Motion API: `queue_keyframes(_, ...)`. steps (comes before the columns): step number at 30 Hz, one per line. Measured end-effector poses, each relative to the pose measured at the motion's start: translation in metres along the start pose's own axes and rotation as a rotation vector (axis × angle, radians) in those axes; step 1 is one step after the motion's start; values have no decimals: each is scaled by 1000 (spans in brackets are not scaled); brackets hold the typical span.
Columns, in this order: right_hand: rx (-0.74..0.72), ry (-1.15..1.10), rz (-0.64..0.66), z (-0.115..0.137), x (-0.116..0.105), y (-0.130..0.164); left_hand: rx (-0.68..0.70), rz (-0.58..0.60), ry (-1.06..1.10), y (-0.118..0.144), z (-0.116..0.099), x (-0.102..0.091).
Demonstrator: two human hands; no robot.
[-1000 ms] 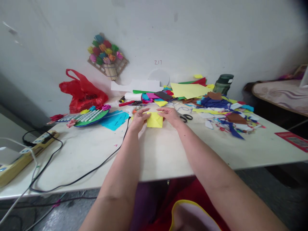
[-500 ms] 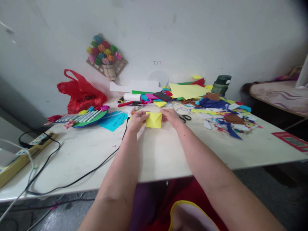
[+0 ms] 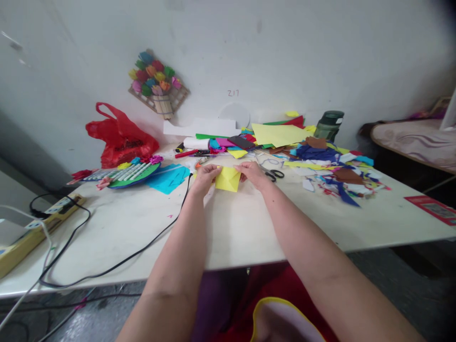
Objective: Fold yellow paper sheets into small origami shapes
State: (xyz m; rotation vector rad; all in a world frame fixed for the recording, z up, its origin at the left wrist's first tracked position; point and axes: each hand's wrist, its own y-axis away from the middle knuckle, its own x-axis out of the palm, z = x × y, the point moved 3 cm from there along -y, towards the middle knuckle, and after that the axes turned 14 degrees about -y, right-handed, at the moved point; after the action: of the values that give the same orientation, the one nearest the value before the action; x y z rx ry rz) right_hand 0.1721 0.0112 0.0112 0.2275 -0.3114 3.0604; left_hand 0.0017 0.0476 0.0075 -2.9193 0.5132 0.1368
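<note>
A small folded piece of yellow paper (image 3: 228,180) with crease lines is held up between my two hands over the white table (image 3: 242,232). My left hand (image 3: 206,177) pinches its upper left corner, thumb on the near face. At the upper right edge my right hand (image 3: 252,174) grips it between thumb and fingers; the fingertips behind the paper are hidden. Black-handled scissors (image 3: 273,175) lie just right of my right hand. Beyond my left hand sits what looks like a glue gun (image 3: 194,165), partly covered, with a black cord.
Blue paper (image 3: 169,178) and a green craft board (image 3: 135,175) lie to the left, before a red plastic bag (image 3: 123,137). Paper scraps (image 3: 349,178) and a green bottle (image 3: 328,126) are at right. A power strip (image 3: 46,223) and cords occupy the left edge.
My right thumb and fingers have shifted slightly left along the paper's top edge. The paper's lower edge tilts a little more. My left hand keeps its pinch.
</note>
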Motion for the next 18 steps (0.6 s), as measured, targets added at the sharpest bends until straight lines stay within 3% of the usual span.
queue_keyframes(9,25,32,16,-4,7,1,36,66,-60,-2,4,5)
queue_keyframes(14,9,-8,30,-7,5,0,-29,72,59,1,-3,4)
queue_keyframes(18,6,-32,38,-7,3,-1,-39,76,31,2,-5,2)
